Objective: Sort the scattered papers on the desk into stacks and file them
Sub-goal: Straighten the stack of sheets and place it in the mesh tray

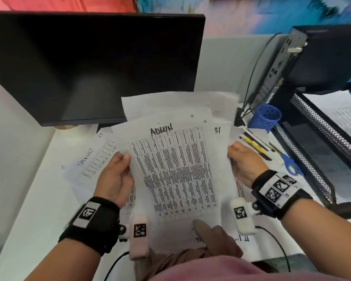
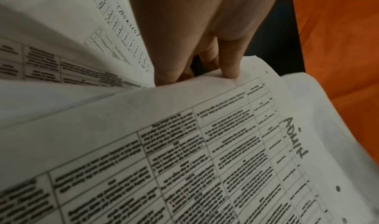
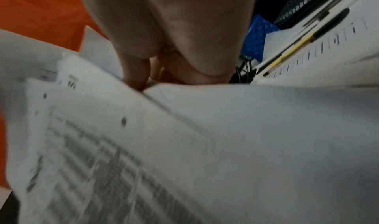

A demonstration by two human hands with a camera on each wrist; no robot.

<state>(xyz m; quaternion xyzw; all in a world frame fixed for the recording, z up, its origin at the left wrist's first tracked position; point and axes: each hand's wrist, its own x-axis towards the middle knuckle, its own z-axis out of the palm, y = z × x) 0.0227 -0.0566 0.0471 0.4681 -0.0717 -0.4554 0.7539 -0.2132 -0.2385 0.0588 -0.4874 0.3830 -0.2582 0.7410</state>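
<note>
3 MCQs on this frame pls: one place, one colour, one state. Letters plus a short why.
1. Where is the TASKLIST sheet?
A. left of the ADMIN sheet, on the desk
B. in the mesh tray
C. on the monitor

2. Colour of the pen cup?
A. red
B. blue
C. green

3. State of the ADMIN sheet?
A. flat on the desk, untouched
B. held at both side edges by the left hand and right hand
C. filed in the tray

Key: 1 A, it lies beside the left hand; 2 B, blue perforated cup by the cables; 3 B, a thumb shows on each edge.
</note>
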